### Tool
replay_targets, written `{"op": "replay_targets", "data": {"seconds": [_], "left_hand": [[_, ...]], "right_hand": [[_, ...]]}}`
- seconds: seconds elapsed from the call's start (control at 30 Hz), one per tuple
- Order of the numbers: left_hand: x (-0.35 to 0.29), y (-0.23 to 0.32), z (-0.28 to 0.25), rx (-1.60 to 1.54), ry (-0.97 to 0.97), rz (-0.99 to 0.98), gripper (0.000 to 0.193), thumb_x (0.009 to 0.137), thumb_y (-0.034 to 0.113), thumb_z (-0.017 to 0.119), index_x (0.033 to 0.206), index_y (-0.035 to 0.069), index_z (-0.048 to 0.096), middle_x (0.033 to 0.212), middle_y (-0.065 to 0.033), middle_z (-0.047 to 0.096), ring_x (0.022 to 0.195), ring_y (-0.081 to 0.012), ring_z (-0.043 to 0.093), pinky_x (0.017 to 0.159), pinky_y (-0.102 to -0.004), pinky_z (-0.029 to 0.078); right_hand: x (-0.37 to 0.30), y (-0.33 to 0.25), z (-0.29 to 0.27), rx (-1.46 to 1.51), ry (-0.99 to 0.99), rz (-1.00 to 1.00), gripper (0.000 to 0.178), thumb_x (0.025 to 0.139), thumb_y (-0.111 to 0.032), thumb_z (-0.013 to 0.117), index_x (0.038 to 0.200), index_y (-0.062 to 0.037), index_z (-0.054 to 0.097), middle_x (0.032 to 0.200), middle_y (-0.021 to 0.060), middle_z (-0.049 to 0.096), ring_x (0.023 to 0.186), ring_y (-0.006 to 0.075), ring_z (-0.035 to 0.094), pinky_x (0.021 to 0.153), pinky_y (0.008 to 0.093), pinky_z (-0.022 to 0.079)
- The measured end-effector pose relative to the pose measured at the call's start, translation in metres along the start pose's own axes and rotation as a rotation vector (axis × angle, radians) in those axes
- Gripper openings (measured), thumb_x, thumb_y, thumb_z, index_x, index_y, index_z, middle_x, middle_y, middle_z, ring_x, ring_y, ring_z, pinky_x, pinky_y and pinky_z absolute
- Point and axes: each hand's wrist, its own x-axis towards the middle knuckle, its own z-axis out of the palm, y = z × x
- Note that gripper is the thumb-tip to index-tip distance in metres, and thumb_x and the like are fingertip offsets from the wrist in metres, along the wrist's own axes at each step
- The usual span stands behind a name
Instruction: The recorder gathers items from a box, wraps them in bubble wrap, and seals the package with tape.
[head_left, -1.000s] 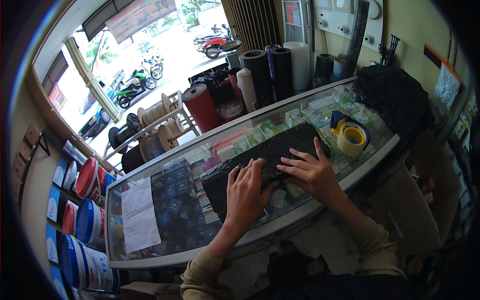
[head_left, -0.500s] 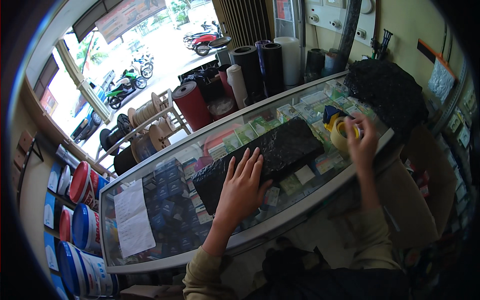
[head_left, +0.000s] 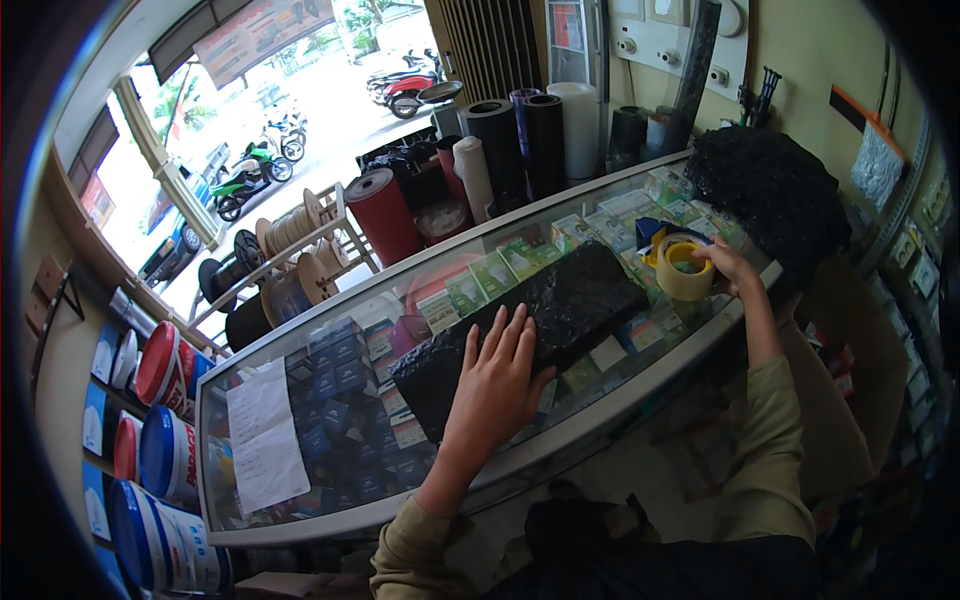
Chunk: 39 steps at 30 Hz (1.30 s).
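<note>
A long block-shaped package wrapped in black plastic lies slantwise on the glass counter. My left hand rests flat on its near side, fingers stretched and slightly apart. To the right of the package is a tape dispenser with blue and yellow parts, carrying a wide roll of yellowish tape. My right hand is closed at the dispenser's right side, its fingers partly hidden behind the roll. I cannot make out the tape's free end.
The glass display counter holds many small boxes. A white paper sheet lies on its left part, and a black plastic heap at its far right end. Upright rolls and cable spools stand beyond; paint buckets stand left.
My right hand has moved down along the dispenser's right side and closed there. The tape roll has turned to face up more. My left hand stays on the package.
</note>
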Motion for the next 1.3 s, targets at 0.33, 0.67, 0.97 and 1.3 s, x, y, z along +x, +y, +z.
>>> {"op": "replay_targets", "data": {"seconds": [0.33, 0.67, 0.97, 1.3], "left_hand": [[-0.003, 0.004, 0.004, -0.033, 0.026, -0.004, 0.055, 0.088, 0.03, 0.056, 0.129, -0.003, 0.041, 0.14, -0.0163, 0.038, 0.134, -0.0325, 0.031, 0.109, -0.0485, 0.023], [-0.002, 0.003, 0.005, -0.043, 0.031, -0.011, 0.056, 0.087, 0.031, 0.057, 0.13, -0.003, 0.041, 0.14, -0.0169, 0.038, 0.134, -0.0324, 0.03, 0.11, -0.0484, 0.021], [-0.004, -0.004, 0.005, -0.148, 0.05, -0.013, 0.06, 0.086, 0.034, 0.06, 0.13, -0.003, 0.043, 0.14, -0.0178, 0.039, 0.135, -0.032, 0.03, 0.112, -0.0479, 0.018], [0.007, -0.001, -0.011, -0.295, 0.098, -0.076, 0.045, 0.093, 0.034, 0.05, 0.119, -0.002, 0.055, 0.123, -0.0199, 0.055, 0.125, -0.0303, 0.043, 0.105, -0.0446, 0.028]], "right_hand": [[0.027, 0.018, -0.008, 0.751, -0.241, 0.015, 0.042, 0.072, -0.03, 0.055, 0.105, -0.0051, 0.057, 0.099, 0.0118, 0.058, 0.088, 0.0238, 0.061, 0.075, 0.0406, 0.053], [-0.015, -0.048, -0.044, 0.934, -0.29, -0.128, 0.043, 0.078, -0.032, 0.054, 0.108, -0.0013, 0.056, 0.096, 0.011, 0.06, 0.084, 0.0215, 0.063, 0.073, 0.0362, 0.055], [-0.079, -0.073, 0.005, 1.235, -0.751, -0.022, 0.037, 0.084, -0.026, 0.053, 0.11, 0.0008, 0.054, 0.098, 0.0148, 0.061, 0.082, 0.0268, 0.066, 0.062, 0.0403, 0.059], [-0.12, -0.053, 0.06, 1.403, -1.072, 0.077, 0.049, 0.088, -0.034, 0.043, 0.113, 0.0071, 0.055, 0.098, 0.0252, 0.061, 0.083, 0.0418, 0.063, 0.064, 0.0448, 0.059]]}}
